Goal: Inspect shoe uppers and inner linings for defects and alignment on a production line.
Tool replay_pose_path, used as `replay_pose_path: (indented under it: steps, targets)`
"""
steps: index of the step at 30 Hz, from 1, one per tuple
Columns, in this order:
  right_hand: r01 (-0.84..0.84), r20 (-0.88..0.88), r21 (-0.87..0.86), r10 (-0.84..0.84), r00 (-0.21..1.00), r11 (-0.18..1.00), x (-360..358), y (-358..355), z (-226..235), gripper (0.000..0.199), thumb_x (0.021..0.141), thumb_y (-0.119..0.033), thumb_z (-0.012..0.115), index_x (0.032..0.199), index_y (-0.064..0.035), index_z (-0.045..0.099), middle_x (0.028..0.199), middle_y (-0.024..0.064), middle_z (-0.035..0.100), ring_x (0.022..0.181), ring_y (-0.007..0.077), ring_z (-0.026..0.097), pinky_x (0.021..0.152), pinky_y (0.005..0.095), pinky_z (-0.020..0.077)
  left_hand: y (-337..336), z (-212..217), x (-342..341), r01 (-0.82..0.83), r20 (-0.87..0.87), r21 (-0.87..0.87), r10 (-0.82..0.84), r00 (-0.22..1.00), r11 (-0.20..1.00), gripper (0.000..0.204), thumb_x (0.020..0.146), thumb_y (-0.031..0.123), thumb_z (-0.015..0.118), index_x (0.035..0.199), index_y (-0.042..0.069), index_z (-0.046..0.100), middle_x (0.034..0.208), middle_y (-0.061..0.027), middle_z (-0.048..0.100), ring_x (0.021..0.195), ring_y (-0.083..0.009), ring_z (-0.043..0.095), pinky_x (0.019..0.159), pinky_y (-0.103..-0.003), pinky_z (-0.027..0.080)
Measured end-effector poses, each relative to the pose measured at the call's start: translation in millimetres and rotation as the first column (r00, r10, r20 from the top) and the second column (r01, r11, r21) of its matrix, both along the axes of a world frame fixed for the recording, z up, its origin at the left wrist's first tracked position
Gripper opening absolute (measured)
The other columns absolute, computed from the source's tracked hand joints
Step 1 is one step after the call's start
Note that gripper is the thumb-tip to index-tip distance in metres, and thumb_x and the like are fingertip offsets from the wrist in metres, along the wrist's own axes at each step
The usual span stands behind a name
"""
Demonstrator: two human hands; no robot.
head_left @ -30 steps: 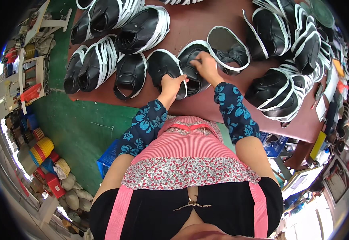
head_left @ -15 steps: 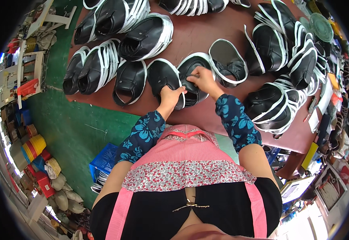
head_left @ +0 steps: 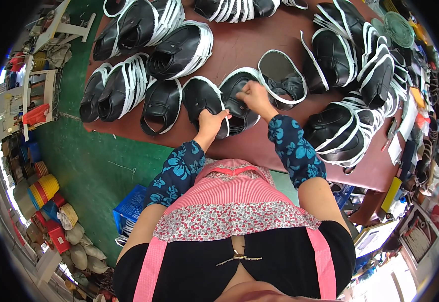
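Observation:
Two black shoe uppers with white edging lie side by side near the table's front edge. My left hand (head_left: 211, 124) is closed on the near end of the left shoe upper (head_left: 201, 95), its thumb toward the neighbouring one. Over the right shoe upper (head_left: 234, 94) my right hand (head_left: 257, 99) is closed with its fingers bent in a pinch. What those fingers hold, if anything, is too small to see. Just right of it lies another shoe upper (head_left: 282, 75), its grey inner side showing. A further black upper (head_left: 160, 105) lies left of my left hand.
Stacks of black uppers stand at the left (head_left: 124, 88) and right (head_left: 347, 133) of the red-brown table (head_left: 249, 40). A green fan (head_left: 398, 29) is at the far right. Below the table's left side sits a blue crate (head_left: 131, 206) on the green floor.
My right hand has shifted slightly right relative to the upper beneath it. The left hand keeps its hold on the left upper. The whole view has moved a little.

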State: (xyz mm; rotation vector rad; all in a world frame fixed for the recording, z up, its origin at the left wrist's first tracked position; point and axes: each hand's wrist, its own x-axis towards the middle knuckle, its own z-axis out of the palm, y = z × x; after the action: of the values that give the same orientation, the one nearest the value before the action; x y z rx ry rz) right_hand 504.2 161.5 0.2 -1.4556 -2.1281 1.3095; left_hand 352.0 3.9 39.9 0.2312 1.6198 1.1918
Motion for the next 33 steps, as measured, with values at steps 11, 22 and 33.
replay_pose_path:
  steps: [11, 22, 33]
  targets:
    - [0.404, -0.114, 0.336, -0.389, 0.914, 0.851, 60, -70, 13, 0.024, 0.099, -0.017, 0.082, 0.104, -0.0005, 0.065, 0.095, 0.0189, 0.069, 0.087, 0.0366, 0.068, 0.081, 0.0462, 0.0552, -52, 45, -11, 0.000, 0.097, 0.095, -0.009, 0.995, 0.995, 0.021, 0.098, 0.004, 0.082, 0.113, -0.010, 0.075, 0.100, -0.0166, 0.081, 0.089, -0.0262, 0.082, 0.081, -0.037, 0.067]
    - [0.227, -0.532, -0.469, -0.478, 0.698, 0.853, 59, -121, 54, 0.014, 0.112, -0.012, 0.070, 0.115, -0.0038, 0.059, 0.106, 0.0039, 0.073, 0.086, 0.0111, 0.067, 0.081, 0.0256, 0.0520, -105, 22, 21, 0.370, -0.613, -0.132, -0.369, 0.699, 0.920, 0.052, 0.089, 0.024, 0.095, 0.127, -0.003, 0.074, 0.121, -0.0178, 0.081, 0.107, -0.0258, 0.078, 0.095, -0.040, 0.060]
    - [0.453, -0.288, -0.593, -0.701, 0.652, 0.665, 89, -93, -38, 0.045, 0.103, -0.025, 0.082, 0.137, -0.0017, 0.064, 0.108, 0.0028, 0.073, 0.094, 0.0112, 0.069, 0.079, 0.0279, 0.0558, -123, 31, -47, -0.025, 0.274, 0.021, 0.018, 0.962, 0.999, 0.050, 0.097, 0.008, 0.084, 0.143, 0.002, 0.068, 0.134, -0.0058, 0.075, 0.125, -0.0212, 0.071, 0.113, -0.040, 0.054]
